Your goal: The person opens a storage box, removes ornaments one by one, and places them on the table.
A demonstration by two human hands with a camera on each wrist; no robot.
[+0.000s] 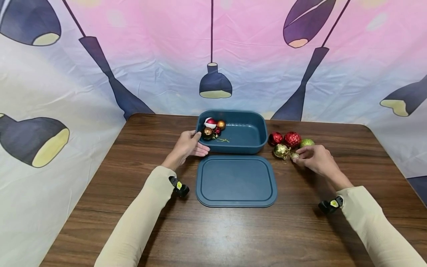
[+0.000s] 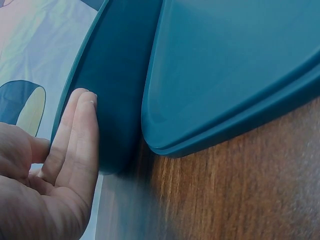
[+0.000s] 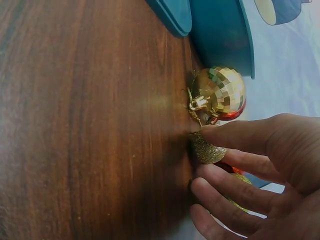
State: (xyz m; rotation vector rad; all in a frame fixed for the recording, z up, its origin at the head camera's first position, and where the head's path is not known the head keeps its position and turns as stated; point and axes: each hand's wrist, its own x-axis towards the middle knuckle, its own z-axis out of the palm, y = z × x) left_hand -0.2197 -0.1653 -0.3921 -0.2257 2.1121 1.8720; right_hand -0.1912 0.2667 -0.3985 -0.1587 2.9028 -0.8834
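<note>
A dark teal rectangular box (image 1: 247,149) stands at the back of the table with several small Christmas baubles (image 1: 208,134) at its left end. My left hand (image 1: 189,145) lies at the box's front left corner, its straight fingers (image 2: 75,135) flat along the outer wall and the thumb at the rim. To the right of the box, my right hand (image 1: 317,159) pinches a small gold glitter bauble (image 3: 207,151) between thumb and fingertips, low at the tabletop. Beside it sits a shiny faceted gold bauble (image 3: 222,90); red baubles (image 1: 292,139) and a green bauble (image 1: 307,142) are just behind.
The matching teal lid (image 1: 237,181) lies flat on the wooden table (image 1: 220,237), directly in front of the box. A cloth backdrop (image 1: 166,85) printed with lamps hangs right behind the table's back edge.
</note>
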